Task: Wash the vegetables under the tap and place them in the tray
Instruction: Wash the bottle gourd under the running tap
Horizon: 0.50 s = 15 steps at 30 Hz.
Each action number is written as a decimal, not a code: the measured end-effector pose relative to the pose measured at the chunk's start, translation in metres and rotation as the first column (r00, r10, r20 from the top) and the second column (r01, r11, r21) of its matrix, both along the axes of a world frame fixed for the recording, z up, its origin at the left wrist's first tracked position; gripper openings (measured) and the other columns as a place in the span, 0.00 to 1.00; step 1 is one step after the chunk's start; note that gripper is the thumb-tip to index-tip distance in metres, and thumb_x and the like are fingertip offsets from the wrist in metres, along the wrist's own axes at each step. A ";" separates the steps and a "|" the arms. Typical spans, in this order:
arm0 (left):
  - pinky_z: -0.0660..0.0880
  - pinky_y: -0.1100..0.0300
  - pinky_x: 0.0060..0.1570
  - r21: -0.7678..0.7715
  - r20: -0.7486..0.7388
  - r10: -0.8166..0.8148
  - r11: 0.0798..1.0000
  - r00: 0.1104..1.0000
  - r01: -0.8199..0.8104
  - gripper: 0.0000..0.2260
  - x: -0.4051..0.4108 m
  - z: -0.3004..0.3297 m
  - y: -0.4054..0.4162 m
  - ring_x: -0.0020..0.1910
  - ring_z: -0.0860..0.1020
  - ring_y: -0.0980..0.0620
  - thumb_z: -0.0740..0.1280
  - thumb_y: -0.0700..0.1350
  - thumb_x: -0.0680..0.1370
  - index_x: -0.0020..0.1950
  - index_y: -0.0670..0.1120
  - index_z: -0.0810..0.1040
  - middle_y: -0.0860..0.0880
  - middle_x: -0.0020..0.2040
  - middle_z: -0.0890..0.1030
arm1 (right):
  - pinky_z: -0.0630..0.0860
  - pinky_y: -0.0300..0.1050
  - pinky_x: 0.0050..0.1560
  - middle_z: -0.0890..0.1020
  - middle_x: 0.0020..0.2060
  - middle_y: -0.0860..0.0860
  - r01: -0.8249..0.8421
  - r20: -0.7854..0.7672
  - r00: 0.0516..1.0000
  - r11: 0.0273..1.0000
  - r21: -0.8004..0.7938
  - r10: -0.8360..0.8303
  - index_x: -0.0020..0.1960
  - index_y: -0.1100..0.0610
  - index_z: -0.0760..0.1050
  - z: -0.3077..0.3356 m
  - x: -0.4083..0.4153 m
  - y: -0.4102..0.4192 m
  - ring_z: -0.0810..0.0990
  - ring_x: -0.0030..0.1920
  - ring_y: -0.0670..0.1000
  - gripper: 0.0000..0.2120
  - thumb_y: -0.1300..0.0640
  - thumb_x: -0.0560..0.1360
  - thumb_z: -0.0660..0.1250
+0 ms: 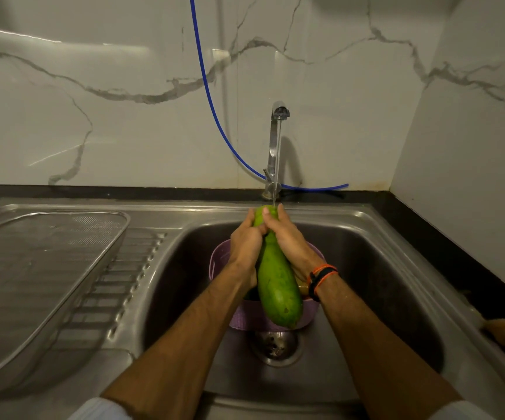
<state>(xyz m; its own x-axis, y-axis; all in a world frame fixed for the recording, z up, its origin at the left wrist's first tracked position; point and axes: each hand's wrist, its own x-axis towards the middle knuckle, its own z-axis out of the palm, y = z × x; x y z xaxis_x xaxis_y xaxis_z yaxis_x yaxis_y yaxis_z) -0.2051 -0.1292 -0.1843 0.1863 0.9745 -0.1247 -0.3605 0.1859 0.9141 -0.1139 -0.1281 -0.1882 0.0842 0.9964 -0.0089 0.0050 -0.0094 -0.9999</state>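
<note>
Both my hands, left (246,237) and right (287,237), fingers clamped on green gourd (278,286) under tap (277,140) stream, above purple basket (219,259) in sink (397,268); tray (117,237) beside.

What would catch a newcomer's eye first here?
The long green gourd, held at mid-frame over the sink by the left hand and right hand, both gripping its far end under a thin stream from the tap. Below it sits a purple basket, and a steel tray lies on the drainboard to the left.
</note>
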 end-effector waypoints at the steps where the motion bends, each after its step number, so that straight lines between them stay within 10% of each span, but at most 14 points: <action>1: 0.80 0.48 0.54 -0.032 0.033 0.002 0.999 0.999 -0.001 0.18 -0.002 0.000 0.001 0.56 0.82 0.46 0.64 0.43 0.81 0.72 0.53 0.74 0.45 0.61 0.82 | 0.73 0.53 0.65 0.63 0.76 0.51 -0.001 -0.028 1.000 1.000 -0.003 0.001 0.80 0.47 0.45 0.001 0.002 -0.001 0.72 0.67 0.52 0.41 0.39 0.77 0.64; 5: 0.80 0.49 0.47 -0.054 0.014 0.083 0.995 0.996 -0.082 0.17 -0.008 0.000 0.011 0.58 0.80 0.44 0.63 0.45 0.83 0.72 0.53 0.73 0.44 0.61 0.80 | 0.81 0.50 0.39 0.79 0.58 0.54 0.073 -0.174 0.982 0.997 -0.008 -0.074 0.72 0.48 0.65 0.003 0.008 0.002 0.85 0.46 0.56 0.33 0.52 0.72 0.75; 15: 0.76 0.46 0.60 -0.172 0.177 -0.122 0.973 0.977 0.153 0.20 -0.002 0.008 -0.006 0.54 0.81 0.41 0.60 0.54 0.83 0.67 0.42 0.77 0.38 0.58 0.82 | 0.81 0.46 0.48 0.80 0.53 0.53 0.097 -0.312 0.946 0.995 0.034 -0.082 0.61 0.53 0.72 0.009 0.005 0.002 0.82 0.51 0.53 0.11 0.57 0.79 0.64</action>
<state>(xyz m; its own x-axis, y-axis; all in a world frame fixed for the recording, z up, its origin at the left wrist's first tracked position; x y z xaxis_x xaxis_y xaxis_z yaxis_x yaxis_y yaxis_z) -0.2074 -0.1353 -0.1760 0.3495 0.9014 -0.2555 -0.4623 0.4032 0.7898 -0.1093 -0.1259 -0.1795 0.1738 0.9848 -0.0011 -0.3041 0.0526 -0.9512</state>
